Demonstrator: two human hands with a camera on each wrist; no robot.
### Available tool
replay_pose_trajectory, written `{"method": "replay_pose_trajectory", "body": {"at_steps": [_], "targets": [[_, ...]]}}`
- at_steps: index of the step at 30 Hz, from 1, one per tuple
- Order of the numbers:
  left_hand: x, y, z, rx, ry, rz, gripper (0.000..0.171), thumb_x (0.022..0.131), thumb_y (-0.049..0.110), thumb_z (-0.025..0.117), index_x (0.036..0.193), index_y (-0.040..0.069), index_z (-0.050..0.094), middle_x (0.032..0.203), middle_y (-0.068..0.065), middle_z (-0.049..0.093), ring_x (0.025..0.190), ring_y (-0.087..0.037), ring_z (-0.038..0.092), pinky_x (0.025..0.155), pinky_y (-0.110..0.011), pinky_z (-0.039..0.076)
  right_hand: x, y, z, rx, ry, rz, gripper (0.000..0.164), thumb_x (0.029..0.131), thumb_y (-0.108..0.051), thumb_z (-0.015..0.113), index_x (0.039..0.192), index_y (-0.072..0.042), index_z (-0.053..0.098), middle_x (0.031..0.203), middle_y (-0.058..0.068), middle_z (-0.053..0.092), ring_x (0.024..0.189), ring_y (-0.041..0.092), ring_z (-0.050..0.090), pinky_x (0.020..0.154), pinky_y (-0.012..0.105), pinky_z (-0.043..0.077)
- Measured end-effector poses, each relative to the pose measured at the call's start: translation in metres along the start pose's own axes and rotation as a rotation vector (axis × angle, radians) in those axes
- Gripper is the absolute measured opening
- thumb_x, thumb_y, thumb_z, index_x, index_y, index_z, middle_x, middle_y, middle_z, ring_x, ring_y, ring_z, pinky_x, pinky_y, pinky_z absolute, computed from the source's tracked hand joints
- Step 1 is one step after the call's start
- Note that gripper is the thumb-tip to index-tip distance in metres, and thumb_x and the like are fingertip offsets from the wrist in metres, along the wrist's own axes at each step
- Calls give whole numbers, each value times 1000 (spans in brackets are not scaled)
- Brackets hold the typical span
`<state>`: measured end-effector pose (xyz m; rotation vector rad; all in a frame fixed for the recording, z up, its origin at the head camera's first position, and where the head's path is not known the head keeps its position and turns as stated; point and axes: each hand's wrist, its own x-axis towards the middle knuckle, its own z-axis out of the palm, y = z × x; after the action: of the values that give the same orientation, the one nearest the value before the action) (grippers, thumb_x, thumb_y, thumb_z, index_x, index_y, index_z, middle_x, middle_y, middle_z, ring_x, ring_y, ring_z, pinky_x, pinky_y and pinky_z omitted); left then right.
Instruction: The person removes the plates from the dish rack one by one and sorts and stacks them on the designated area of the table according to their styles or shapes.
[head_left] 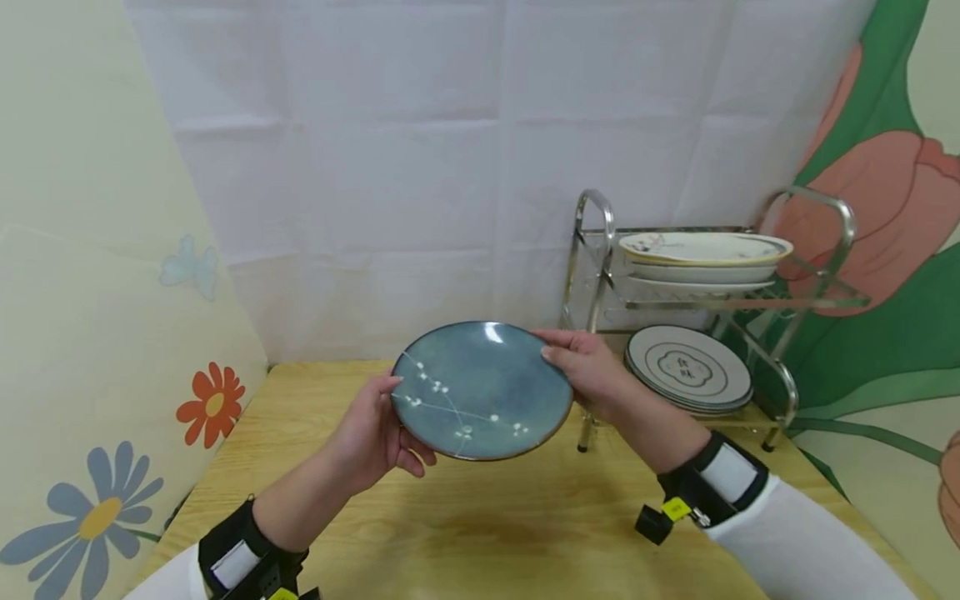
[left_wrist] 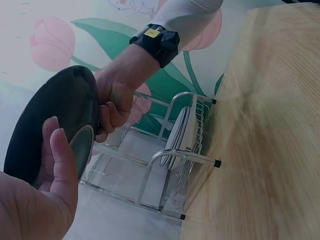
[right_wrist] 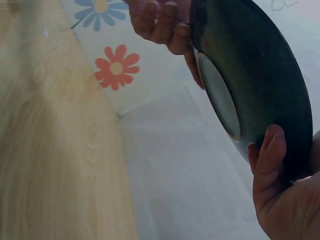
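A blue-grey plate [head_left: 480, 392] with white blossom sprigs and a brown rim is held up above the table, its face tilted toward me. My left hand [head_left: 375, 437] grips its left edge, thumb on the rim and fingers beneath. On the opposite side, my right hand [head_left: 588, 367] pinches the upper right rim, thumb on top. The left wrist view shows the plate's dark underside [left_wrist: 55, 110] with fingers spread against it. In the right wrist view, the pale foot ring [right_wrist: 219, 95] shows between both hands.
A two-tier metal rack [head_left: 600, 275] stands at the back right of the wooden table [head_left: 480, 533]. Oval dishes [head_left: 705, 250] are stacked on its upper tier, and round white plates [head_left: 686, 367] lean on the lower one. A white sheet [head_left: 390, 167] hangs behind.
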<state>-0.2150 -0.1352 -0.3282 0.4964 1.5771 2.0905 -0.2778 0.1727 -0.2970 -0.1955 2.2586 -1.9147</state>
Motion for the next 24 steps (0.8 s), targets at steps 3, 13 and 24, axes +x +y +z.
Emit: {"method": "replay_pose_trajectory", "body": {"at_steps": [3,13,24], "targets": [[-2,-4,-1,8,34,-23,46,103,35,20,140,9,28,72,-2,75,58,-12,71,56,-28,60,-1,10,6,34,-3,-4,44,108,-10,46,151,-3,49,114,8,74,77,9,75,68,27,62],[-7,-18,-1,27,147,-42,76,93,10,33,162,19,1,66,-3,72,53,-12,68,53,-29,57,-4,31,19,90,-15,-2,45,108,-11,44,152,-2,46,107,3,74,77,10,74,66,28,62],[-6,-25,7,130,373,-18,67,97,9,35,160,20,14,73,-7,67,45,-13,49,48,-26,44,-4,38,23,139,-52,47,44,110,-15,41,153,-8,44,97,-1,71,71,10,71,60,29,60]]}}
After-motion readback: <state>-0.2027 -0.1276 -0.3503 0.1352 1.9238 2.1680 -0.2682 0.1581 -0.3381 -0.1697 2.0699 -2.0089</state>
